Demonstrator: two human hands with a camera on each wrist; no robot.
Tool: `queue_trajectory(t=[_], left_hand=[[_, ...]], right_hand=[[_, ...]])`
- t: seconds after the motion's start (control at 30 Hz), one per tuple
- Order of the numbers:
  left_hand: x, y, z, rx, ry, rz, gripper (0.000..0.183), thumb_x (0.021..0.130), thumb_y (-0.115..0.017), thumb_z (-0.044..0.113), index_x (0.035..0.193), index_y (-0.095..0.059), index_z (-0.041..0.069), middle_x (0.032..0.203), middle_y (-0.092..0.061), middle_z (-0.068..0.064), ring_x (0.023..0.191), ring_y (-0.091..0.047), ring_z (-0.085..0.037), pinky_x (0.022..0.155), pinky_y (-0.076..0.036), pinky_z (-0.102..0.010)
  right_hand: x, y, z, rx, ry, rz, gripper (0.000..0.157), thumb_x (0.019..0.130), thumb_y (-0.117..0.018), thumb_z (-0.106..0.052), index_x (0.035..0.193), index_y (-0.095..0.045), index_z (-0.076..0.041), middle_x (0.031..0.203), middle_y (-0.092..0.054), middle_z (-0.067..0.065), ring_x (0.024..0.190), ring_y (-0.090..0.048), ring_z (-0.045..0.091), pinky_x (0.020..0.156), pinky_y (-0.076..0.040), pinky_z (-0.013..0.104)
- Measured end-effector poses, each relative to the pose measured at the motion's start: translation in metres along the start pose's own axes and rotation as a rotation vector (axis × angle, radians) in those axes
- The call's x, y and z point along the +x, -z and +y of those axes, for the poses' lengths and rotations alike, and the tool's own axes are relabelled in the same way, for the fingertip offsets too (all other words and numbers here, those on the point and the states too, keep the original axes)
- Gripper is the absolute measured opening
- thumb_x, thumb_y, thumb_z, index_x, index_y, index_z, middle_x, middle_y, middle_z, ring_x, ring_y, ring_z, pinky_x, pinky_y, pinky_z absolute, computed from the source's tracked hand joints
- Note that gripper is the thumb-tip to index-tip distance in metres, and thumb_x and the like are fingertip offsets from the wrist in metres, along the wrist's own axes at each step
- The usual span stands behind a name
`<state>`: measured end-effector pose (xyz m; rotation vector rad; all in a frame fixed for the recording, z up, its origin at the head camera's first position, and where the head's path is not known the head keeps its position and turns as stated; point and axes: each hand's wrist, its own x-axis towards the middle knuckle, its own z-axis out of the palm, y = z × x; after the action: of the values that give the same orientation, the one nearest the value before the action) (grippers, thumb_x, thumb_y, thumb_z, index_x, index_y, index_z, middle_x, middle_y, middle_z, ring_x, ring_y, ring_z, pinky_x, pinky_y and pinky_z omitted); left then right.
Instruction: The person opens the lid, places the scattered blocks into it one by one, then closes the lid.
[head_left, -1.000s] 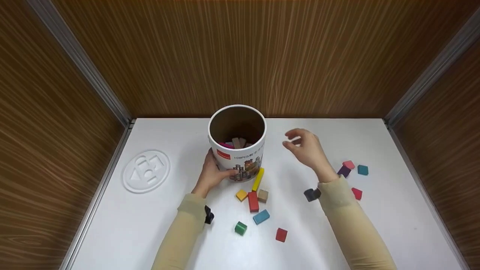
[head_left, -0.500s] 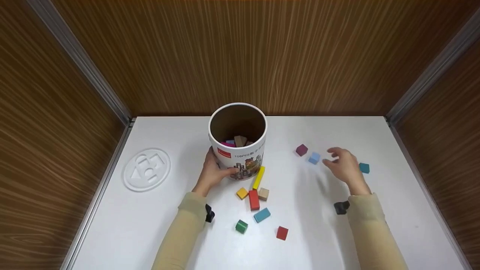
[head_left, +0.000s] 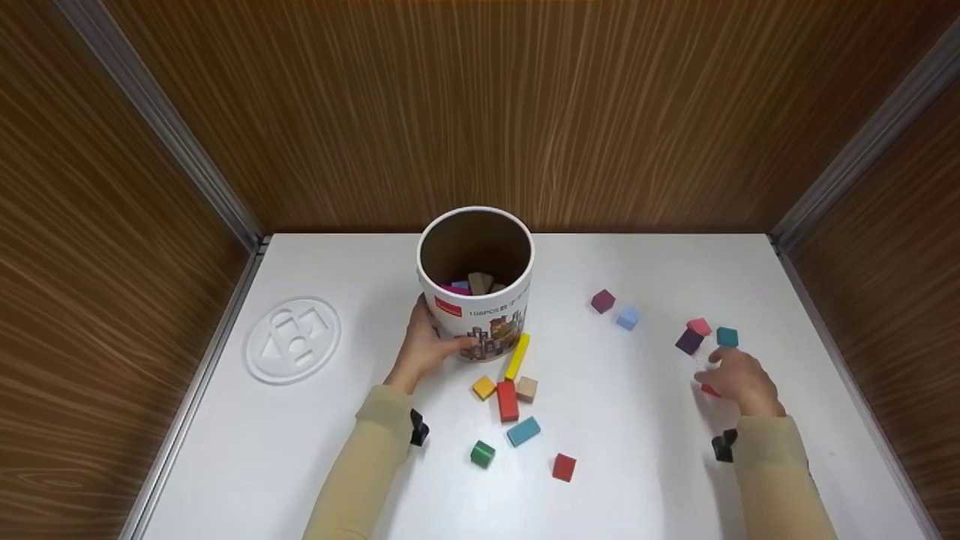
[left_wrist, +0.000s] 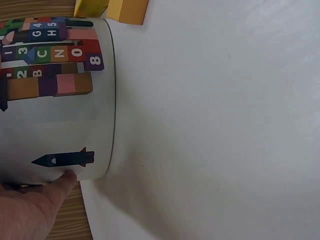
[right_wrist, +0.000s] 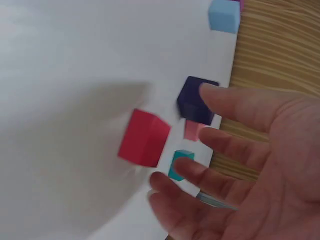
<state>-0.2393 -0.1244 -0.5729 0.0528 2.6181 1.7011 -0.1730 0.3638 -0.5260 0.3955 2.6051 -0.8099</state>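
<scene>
My left hand grips the side of a white printed bucket, thumb across its front. The left wrist view shows a fingertip against the bucket's wall. Inside the bucket lie several blocks. Over on the right, my right hand hovers with spread, relaxed fingers above a red block, which it partly hides in the head view. Just beyond the fingers are a dark purple block, a pink block and a teal block.
In front of the bucket lie a yellow bar, a red block, a blue block, a green block and others. A maroon cube and light blue block sit right of it. A white shape plate lies left.
My right hand has moved right and nearer, from beside the bucket to the red block. The maroon and light blue blocks have come into sight behind it. My left hand stays on the bucket.
</scene>
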Motion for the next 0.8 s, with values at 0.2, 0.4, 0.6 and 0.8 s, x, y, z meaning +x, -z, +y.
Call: queue_trajectory(t=[0.2,0.4,0.6,0.8], left_hand=[[-0.0011,0.0007,-0.001,0.014,0.009,-0.016,0.125,0.064,-0.092,0.042,0.156,-0.012,0.016,0.155,-0.028,-0.003,0.143,-0.027,-0.019,0.118,-0.023,-0.037],[-0.0008,0.0022,-0.0031,0.001,0.004,-0.006,0.123,0.065,-0.092,0.038,0.156,-0.012,0.018,0.155,-0.027,0.0,0.143,-0.026,-0.017,0.118,-0.023,-0.037],[-0.0003,0.0007,-0.0025,-0.007,-0.009,-0.011,0.123,0.064,-0.093,0.038,0.155,-0.013,0.018,0.154,-0.029,0.0,0.142,-0.028,-0.017,0.117,-0.024,-0.037],[0.0,0.0,-0.0004,0.003,-0.022,-0.002,0.122,0.065,-0.092,0.039,0.155,-0.013,0.016,0.153,-0.03,-0.002,0.141,-0.029,-0.018,0.118,-0.024,-0.038]], right_hand=[[-0.0021,-0.0037,0.008,-0.057,-0.018,-0.058,0.047,0.092,-0.066,-0.02,0.124,-0.05,0.01,0.111,-0.057,0.03,0.099,-0.052,0.047,0.079,-0.049,0.061],[0.0027,-0.0066,0.0067,-0.061,-0.019,-0.067,0.038,0.091,-0.065,-0.014,0.118,-0.053,0.009,0.101,-0.058,0.024,0.094,-0.052,0.042,0.079,-0.049,0.058],[0.0035,-0.0053,0.0086,-0.064,-0.012,-0.067,0.035,0.091,-0.065,-0.013,0.115,-0.053,0.01,0.099,-0.058,0.024,0.093,-0.052,0.042,0.079,-0.049,0.059],[0.0052,-0.0035,0.0099,-0.109,0.042,-0.051,0.034,0.089,-0.065,-0.013,0.111,-0.055,0.011,0.093,-0.059,0.022,0.087,-0.054,0.039,0.076,-0.051,0.056]])
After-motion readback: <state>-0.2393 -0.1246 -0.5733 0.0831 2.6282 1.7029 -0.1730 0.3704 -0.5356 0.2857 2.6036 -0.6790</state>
